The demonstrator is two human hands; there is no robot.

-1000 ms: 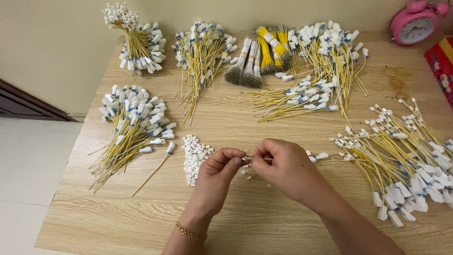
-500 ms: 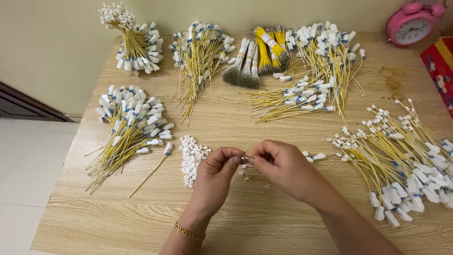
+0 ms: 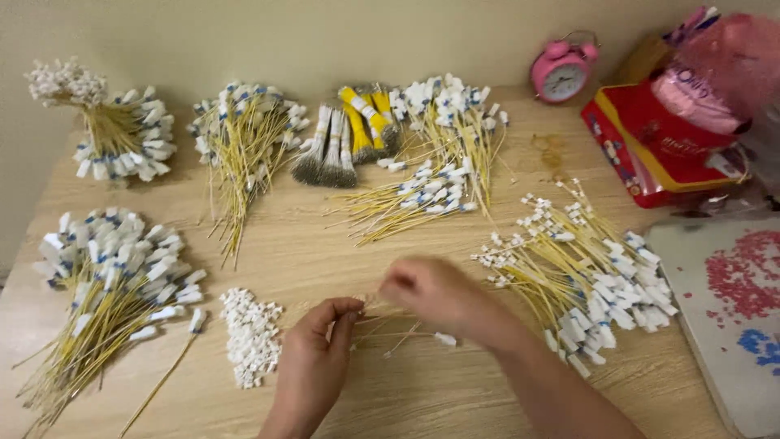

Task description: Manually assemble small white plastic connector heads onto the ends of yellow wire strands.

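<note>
Thin yellow wire over bench beside white connector pile: pinched in left hand; right hand, blurred, grip indeterminable, shifted rightward from former meeting point

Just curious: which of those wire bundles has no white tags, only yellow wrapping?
The bundle at the back centre, beside the grey brush-like bunch. Yellow bands wrap it; the others carry white tags.
</note>
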